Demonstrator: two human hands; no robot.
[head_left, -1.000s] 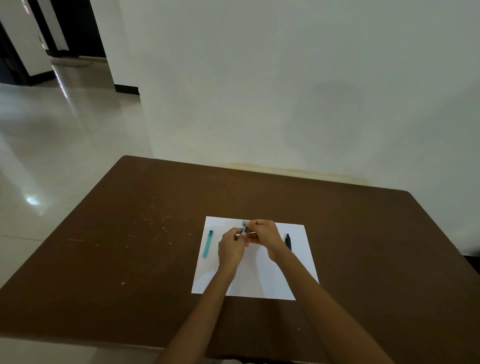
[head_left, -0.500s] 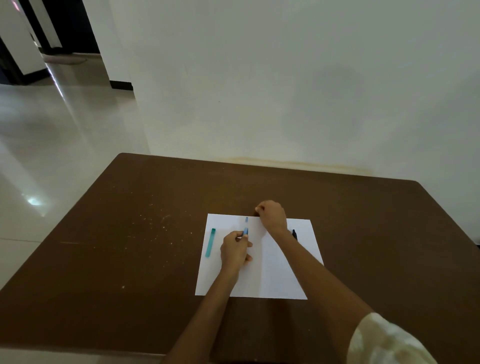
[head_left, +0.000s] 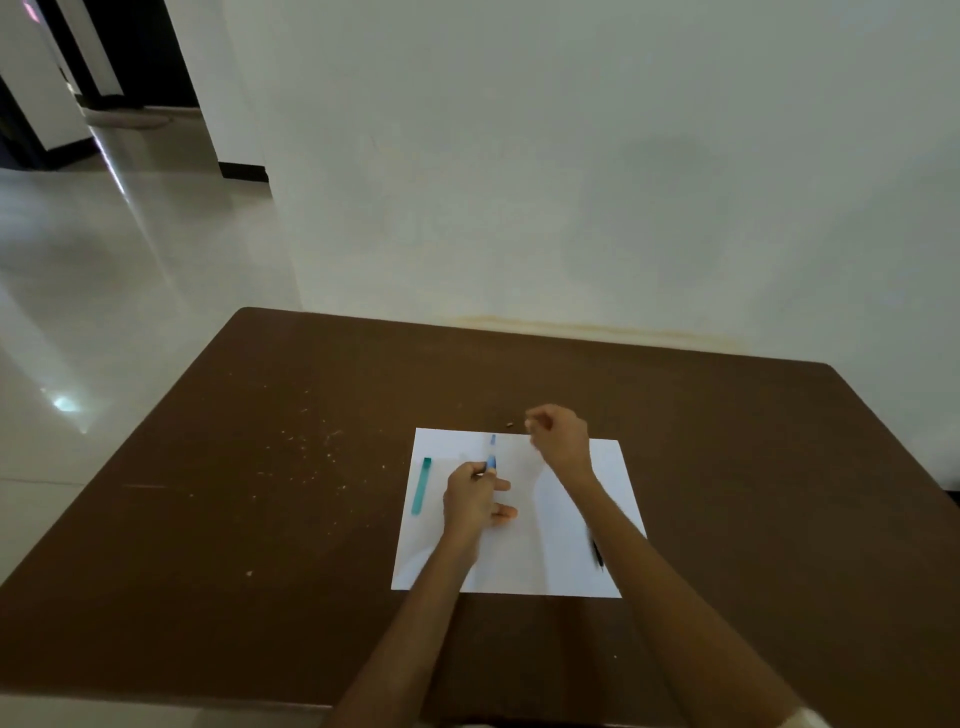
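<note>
Centre of the frame: the left hand (head_left: 475, 501) grips a blue pen (head_left: 492, 453) over white paper (head_left: 519, 564). The right hand (head_left: 561, 439) hovers just right of the pen, apart from it, fingers curled; whether it holds anything is unclear.

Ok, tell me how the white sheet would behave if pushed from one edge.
The sheet looks thin and lies flat, so it would probably buckle rather than stay stiff. On the smooth table it likely slides easily, carrying the teal tube along.
</note>
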